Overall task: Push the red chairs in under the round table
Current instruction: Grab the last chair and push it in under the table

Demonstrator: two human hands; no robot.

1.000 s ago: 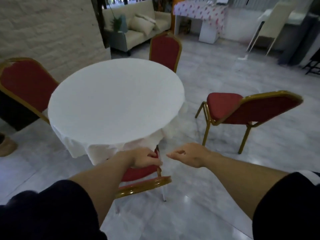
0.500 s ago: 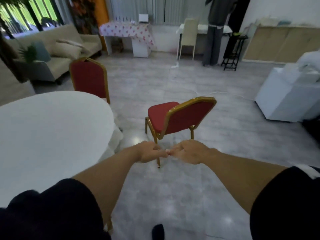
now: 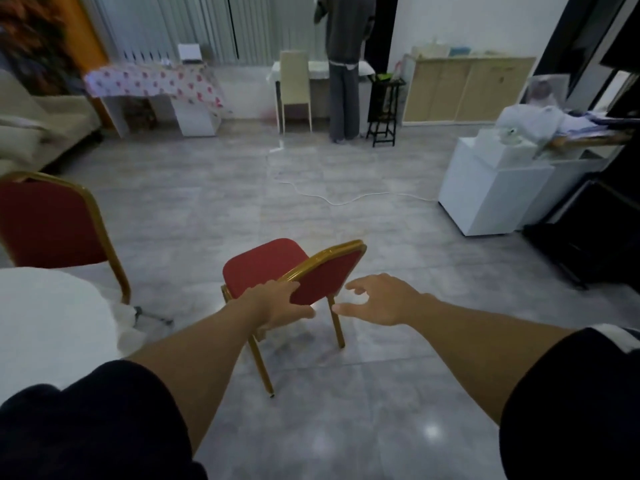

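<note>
A red chair with a gold frame [image 3: 263, 268] stands alone on the grey floor, away from the round table, its back toward me. My left hand [image 3: 277, 303] lies over the left edge of its backrest [image 3: 329, 275], fingers and thumb spread. My right hand [image 3: 381, 299] hovers open just right of the backrest without touching it. The white-clothed round table [image 3: 45, 323] shows at the left edge. A second red chair [image 3: 48, 226] stands close against the table's far side.
A white cable [image 3: 332, 199] snakes across the floor beyond the chair. A white cabinet [image 3: 491, 195] stands at the right. A person [image 3: 346, 64] stands at the back by a cream chair [image 3: 294, 84]. A sofa [image 3: 41, 123] sits at the left.
My view has swung right, away from the table, toward the lone chair. Both hands were together in front of me; they have parted and reached the chair's backrest, which is nearer.
</note>
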